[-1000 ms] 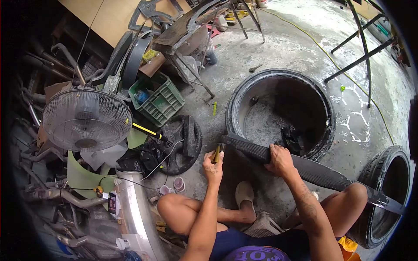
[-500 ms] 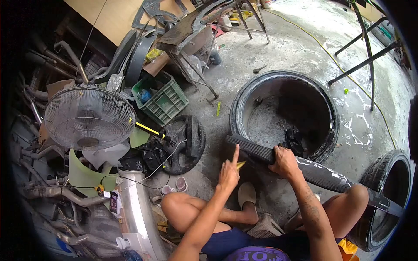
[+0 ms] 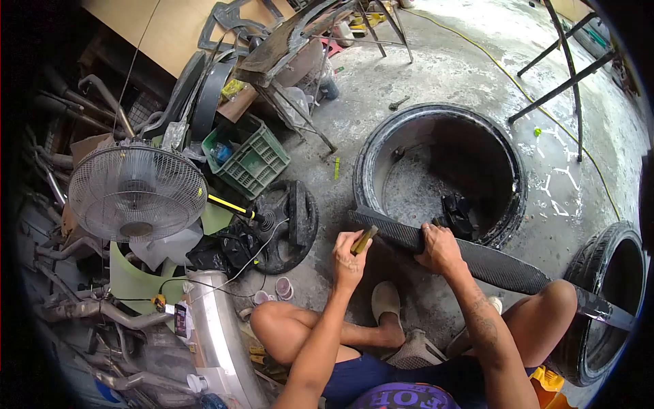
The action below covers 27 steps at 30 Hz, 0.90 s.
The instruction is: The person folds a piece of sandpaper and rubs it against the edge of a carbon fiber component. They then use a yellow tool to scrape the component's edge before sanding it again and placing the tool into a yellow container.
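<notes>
A long black panel with a carbon-fibre weave (image 3: pixel 507 268) lies across the near rim of a large tyre (image 3: pixel 364 160), slanting down to my right knee. My right hand (image 3: pixel 439 247) is closed over the panel's upper edge, left of its middle. Just short of the panel's left end, my left hand (image 3: pixel 349 262) is raised apart from it. Its fingers pinch a small flat olive-yellow piece (image 3: pixel 365 240), whose exact kind I cannot make out. Something small and dark olive shows beside my right fingertips, too little of it to name.
A second tyre (image 3: pixel 593 273) stands under the panel's right end. To the left are a fan (image 3: pixel 138 191), its round base (image 3: pixel 272 252), a green crate (image 3: pixel 253 163) and piled metal pipes (image 3: pixel 102 310). Metal stand legs (image 3: pixel 562 88) rise at the right.
My left index finger, stretched over the panel's left end before, is now bent round the olive-yellow piece. The panel has tilted slightly, and its bright glare has faded. My right hand keeps its hold.
</notes>
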Each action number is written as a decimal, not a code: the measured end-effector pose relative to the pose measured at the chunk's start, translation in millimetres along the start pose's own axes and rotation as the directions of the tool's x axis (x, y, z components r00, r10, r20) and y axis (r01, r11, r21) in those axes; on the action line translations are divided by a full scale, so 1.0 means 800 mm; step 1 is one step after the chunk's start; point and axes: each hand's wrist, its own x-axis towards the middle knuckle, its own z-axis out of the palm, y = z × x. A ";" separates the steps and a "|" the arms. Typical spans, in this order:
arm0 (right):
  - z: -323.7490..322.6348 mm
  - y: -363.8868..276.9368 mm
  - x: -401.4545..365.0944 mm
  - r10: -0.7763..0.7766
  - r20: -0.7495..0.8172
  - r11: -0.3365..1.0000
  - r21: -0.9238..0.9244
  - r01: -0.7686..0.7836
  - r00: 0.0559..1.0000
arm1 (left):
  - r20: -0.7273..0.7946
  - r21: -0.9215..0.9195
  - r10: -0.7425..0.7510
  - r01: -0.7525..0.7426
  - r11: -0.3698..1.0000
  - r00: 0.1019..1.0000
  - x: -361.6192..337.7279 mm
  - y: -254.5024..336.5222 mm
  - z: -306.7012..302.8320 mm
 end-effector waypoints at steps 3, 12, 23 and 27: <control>0.004 0.001 -0.001 -0.007 -0.007 1.000 -0.003 0.007 1.000 | 0.001 -0.026 0.027 -0.027 0.999 1.000 0.006 -0.012 0.022; 0.004 0.002 0.003 0.002 0.086 1.000 -0.007 -0.001 0.996 | 0.028 -0.011 0.154 -0.154 0.988 0.988 -0.001 -0.010 0.034; 0.007 0.002 -0.003 -0.004 0.045 1.000 0.021 0.003 0.999 | 0.038 0.017 0.116 -0.117 0.993 0.992 -0.006 -0.006 0.042; -0.006 0.006 -0.003 0.015 0.056 0.998 0.056 -0.019 0.998 | -0.021 0.027 0.142 -0.141 0.990 0.990 0.018 0.007 0.038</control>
